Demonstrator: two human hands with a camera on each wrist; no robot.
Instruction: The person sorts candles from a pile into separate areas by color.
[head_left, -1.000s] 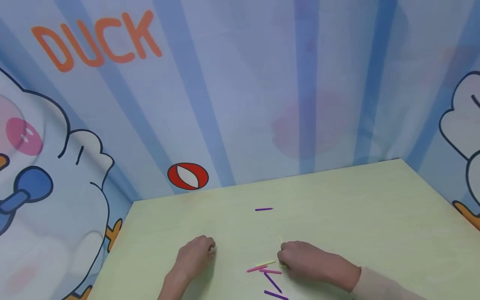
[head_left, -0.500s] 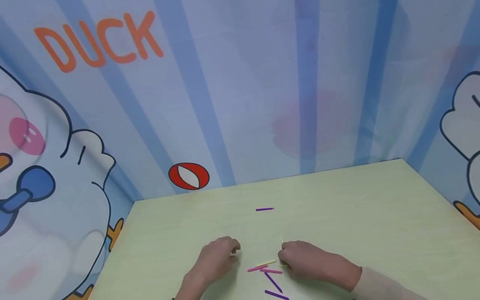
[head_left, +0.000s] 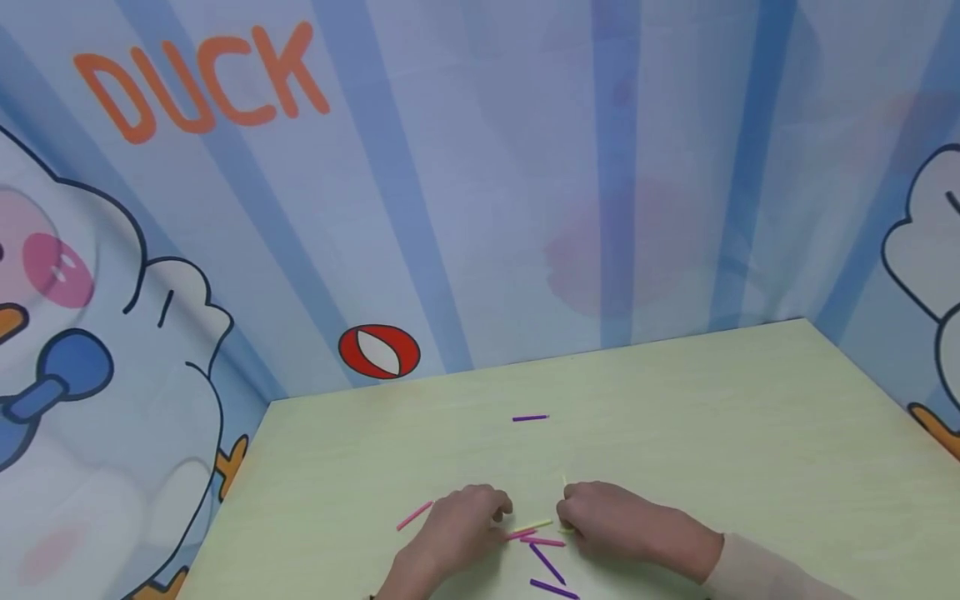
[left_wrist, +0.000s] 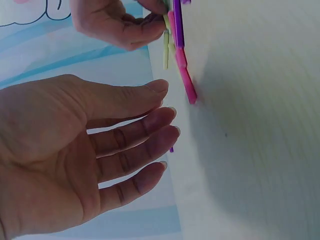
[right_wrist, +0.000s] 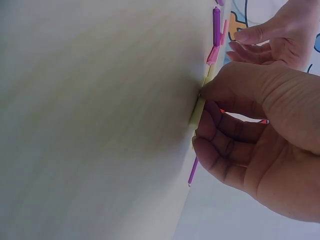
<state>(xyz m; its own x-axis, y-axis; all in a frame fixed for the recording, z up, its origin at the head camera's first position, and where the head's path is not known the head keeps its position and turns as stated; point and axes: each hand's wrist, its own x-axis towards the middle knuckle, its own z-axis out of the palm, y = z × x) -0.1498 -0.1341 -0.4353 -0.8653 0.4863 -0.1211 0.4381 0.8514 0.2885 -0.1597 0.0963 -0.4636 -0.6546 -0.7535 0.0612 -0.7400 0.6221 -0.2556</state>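
Left hand (head_left: 457,525), fingers parted, holding nothing, just beside a slim, plastic-looking pink stick (head_left: 521,535) lying close against a slim yellow stick (head_left: 535,525) on the pale surface (head_left: 675,417); right hand (head_left: 611,517) fingers pinch another yellow stick (right_wrist: 197,112), and one clumsy scoop could scatter that tight pair

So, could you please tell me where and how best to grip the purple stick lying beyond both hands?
I'd pinch the purple stick at its middle, across its two long sides, coming down from above. It is slim and lies flat, roughly left to right, with no other stick touching it, so both sides look free. The left hand looks empty and could probably do it.
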